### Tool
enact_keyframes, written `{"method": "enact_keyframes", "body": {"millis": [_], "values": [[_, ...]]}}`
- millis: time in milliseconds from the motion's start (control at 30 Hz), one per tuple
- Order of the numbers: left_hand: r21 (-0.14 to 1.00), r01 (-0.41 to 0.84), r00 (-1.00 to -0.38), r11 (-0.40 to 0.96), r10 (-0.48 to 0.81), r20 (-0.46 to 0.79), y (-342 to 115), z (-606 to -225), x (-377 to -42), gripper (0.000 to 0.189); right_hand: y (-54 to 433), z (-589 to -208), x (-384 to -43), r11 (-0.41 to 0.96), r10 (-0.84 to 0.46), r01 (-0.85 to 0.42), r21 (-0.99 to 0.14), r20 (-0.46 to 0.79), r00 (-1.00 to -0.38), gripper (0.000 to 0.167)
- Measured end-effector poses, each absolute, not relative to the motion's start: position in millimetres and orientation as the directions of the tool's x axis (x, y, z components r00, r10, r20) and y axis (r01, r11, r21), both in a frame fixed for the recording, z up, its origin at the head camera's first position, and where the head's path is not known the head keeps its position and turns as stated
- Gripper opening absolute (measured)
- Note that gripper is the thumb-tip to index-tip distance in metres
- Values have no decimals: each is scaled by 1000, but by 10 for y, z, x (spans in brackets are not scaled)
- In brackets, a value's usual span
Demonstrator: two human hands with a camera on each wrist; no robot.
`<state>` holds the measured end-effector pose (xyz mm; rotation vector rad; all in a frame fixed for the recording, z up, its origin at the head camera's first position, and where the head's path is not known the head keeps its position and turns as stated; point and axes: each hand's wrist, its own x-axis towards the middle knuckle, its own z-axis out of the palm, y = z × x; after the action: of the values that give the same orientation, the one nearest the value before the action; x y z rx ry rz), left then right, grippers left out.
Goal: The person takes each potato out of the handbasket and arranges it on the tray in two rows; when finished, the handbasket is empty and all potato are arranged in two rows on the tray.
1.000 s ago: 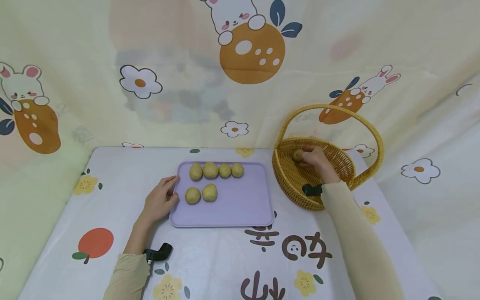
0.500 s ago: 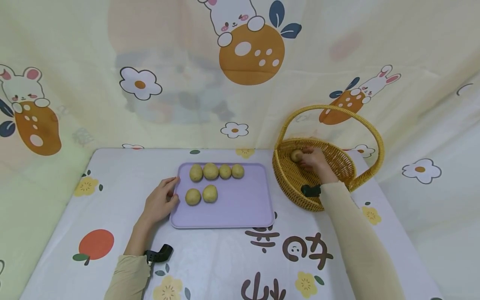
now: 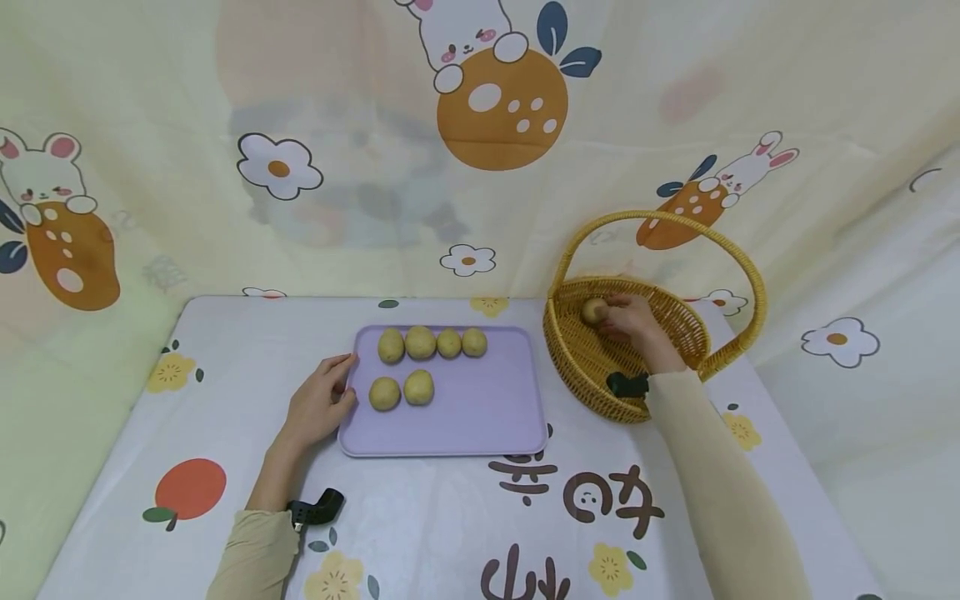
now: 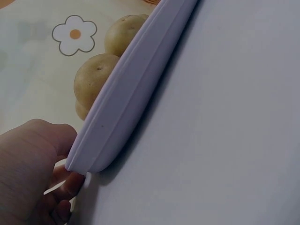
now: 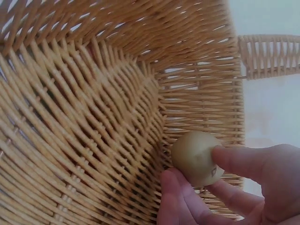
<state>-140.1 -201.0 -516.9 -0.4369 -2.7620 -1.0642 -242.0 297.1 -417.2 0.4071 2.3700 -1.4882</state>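
My right hand (image 3: 630,319) reaches into a yellow wicker basket (image 3: 566,367) and pinches a small potato (image 3: 594,311) between thumb and fingers. In the right wrist view this potato (image 5: 196,157) is round and pale, close by the woven wall. At the left, my left hand (image 3: 321,400) touches the short side of a lilac tray (image 3: 480,417), thumb and fingertips along its outer edge. On the tray lie a back row of several potatoes (image 3: 421,342) and a front pair (image 3: 418,387). From the left wrist, the tray's rim (image 4: 117,93) hides part of them.
The basket's tall arched handle (image 3: 753,292) rises over the right forearm. A patterned cloth (image 3: 427,525) covers the table, and a printed curtain (image 3: 360,250) hangs behind it. Each wrist wears a small black camera (image 3: 322,507).
The right hand stays in the basket with the potato, shifting only slightly. The left hand, tray and its potatoes keep their places.
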Motion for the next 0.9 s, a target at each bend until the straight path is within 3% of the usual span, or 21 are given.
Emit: {"method": "enact_keyframes", "body": {"millis": [400,900], "values": [[629,320,-946,708,212,244,-2013,-5173,-1400,56,2924,-4081,-2334,443,70,335,-832,-341,-938,59],[617,321,-946,719,209,249,-1996,-5180,-1404,56,2895,-3927,-2142,314,59,375,-872,-377,-924,62]]}}
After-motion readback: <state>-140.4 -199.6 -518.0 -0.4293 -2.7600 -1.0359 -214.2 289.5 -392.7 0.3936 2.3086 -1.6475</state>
